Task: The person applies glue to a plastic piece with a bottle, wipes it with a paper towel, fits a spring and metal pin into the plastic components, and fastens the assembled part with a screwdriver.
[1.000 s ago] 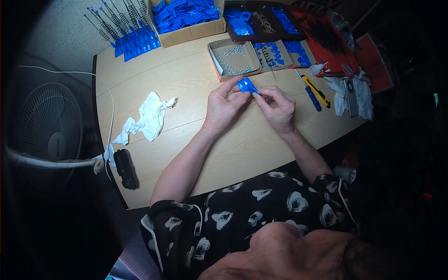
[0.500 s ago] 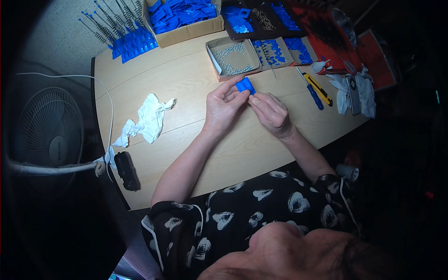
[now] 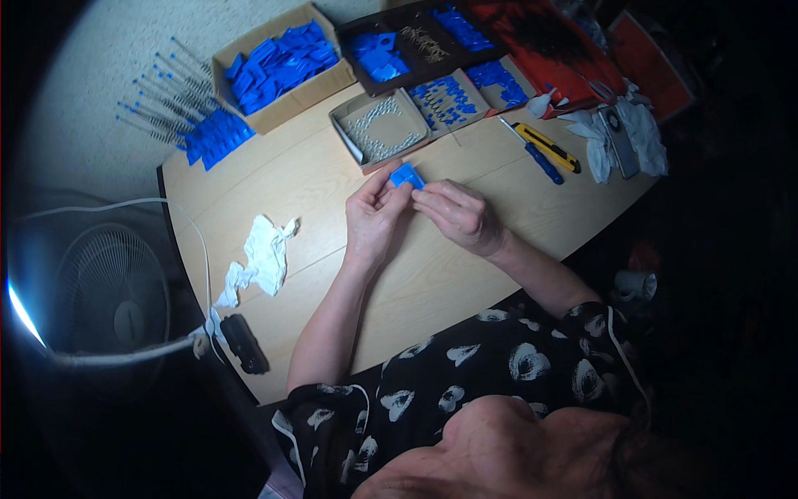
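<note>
On the wooden table (image 3: pixel 332 179), left to right: a crumpled white cloth (image 3: pixel 262 259) lies loose toward the left edge, well apart from the hands, with a black block (image 3: pixel 243 343) at the near corner; a cardboard box of blue parts (image 3: pixel 278 62) and a small box of metal pins (image 3: pixel 378 129) sit at the far side, probably kept within easy reach; left hand (image 3: pixel 374 218) has its fingers curled, pinching the small blue part (image 3: pixel 406 175) from the left, held just above the table in front of the pin box; right hand (image 3: pixel 457 216) meets it from the right, fingertips closed on the same part, knuckles up, wrist low near the tabletop; both forearms angle in from the lower edge; a yellow utility knife (image 3: pixel 544 146) and white gloves (image 3: pixel 619 137) lie off to the right, unused
</note>
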Available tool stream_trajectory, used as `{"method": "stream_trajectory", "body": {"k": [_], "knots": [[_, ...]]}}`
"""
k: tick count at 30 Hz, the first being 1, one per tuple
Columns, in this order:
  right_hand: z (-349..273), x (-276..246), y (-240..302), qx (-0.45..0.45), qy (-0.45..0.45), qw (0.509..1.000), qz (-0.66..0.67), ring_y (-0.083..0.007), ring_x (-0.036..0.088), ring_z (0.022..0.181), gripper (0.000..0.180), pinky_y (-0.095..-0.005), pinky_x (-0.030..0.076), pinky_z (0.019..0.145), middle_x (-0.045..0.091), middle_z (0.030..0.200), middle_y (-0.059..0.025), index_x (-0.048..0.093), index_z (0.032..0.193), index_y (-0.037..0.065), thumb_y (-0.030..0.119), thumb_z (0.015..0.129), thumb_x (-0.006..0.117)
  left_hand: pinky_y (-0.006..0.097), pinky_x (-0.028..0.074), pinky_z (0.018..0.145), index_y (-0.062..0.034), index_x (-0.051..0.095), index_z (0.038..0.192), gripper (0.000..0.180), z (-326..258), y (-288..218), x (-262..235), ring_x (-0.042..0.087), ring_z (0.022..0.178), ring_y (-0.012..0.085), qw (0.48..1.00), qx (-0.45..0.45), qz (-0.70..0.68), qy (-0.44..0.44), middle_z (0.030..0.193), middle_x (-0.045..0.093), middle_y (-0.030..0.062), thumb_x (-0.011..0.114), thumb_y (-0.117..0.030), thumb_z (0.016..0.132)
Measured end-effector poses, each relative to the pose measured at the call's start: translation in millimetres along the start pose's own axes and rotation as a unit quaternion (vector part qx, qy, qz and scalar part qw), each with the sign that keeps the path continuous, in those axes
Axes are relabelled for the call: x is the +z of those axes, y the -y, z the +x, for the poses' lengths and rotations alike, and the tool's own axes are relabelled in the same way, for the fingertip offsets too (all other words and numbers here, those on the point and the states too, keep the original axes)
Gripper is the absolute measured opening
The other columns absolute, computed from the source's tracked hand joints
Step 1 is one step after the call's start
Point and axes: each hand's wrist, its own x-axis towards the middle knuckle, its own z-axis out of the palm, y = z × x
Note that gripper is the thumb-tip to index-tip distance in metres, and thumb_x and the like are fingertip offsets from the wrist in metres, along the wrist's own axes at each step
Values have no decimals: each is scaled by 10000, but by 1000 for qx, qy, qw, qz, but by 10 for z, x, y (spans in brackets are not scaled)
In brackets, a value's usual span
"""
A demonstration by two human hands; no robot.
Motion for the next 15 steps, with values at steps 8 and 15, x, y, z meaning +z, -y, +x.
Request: {"method": "stream_trajectory", "body": {"k": [8,15], "knots": [[430,-348,-245,195,-28,979,55,-232,689,775,120,-319,534,658,689,888,-140,665,986,-31,19,876,661,195,509,795,31,548,1328,417,29,-32,-36,619,847,53,1000,-21,-16,-4,1001,675,20,645,-57,932],[1494,-342,-1741,132,16,983,-127,-331,680,858,149,-386,539,755,680,929,-182,675,983,-12,36,843,665,210,522,814,22,539,1339,436,46,-81,25,633,894,61,999,1,-10,37,1042,684,31,656,-66,928]]}}
